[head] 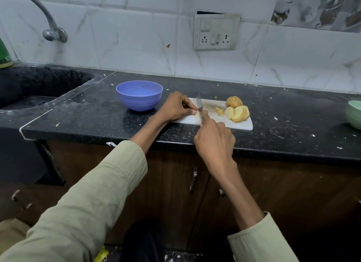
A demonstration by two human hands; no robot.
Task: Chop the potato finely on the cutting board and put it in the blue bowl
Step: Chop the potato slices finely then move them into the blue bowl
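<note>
Potato pieces, pale yellow, are lying on the white rectangular cutting board (237,125), and you are working at its left end. Going from the left: the round blue plastic bowl (139,95) is standing on the speckled black stone counter (93,117), just beside the board, with bare counter running on toward the sunken black sink (35,85). Your left hand (175,107) is pinching a small potato piece (197,113), mostly hidden under your fingertips. Your right hand (214,138) is gripping the steel knife (199,105); its handle is buried in your fist, and the blade is touching that piece. Further right, a small heap of chopped bits (219,111), a fanned row of slices (238,113) and an uncut brown-skinned end (234,102) are sitting near the board's right edge. A pale green bowl (354,113) is being cut off by the frame.
</note>
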